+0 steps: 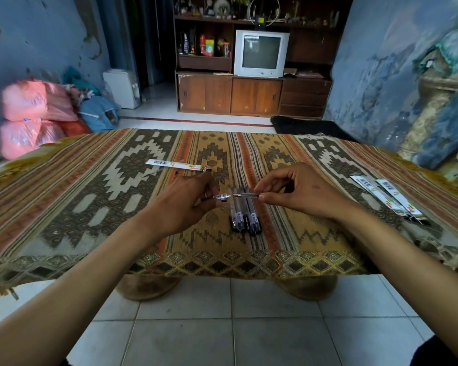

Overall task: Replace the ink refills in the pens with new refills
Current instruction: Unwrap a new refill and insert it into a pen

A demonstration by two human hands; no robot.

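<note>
Pen refill exchange, patterned cloth (90,186)
Left hand (185,202) pinches pen barrel (220,197); right hand (296,192) pinches refill (245,194), above pens (245,217).

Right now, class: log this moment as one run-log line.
left hand: holds pen barrel | right hand: pinches refill | spare pens: on cloth

Four pens (245,219) lie bunched on the table; three refill packets (389,198); two hands (185,204).
</note>
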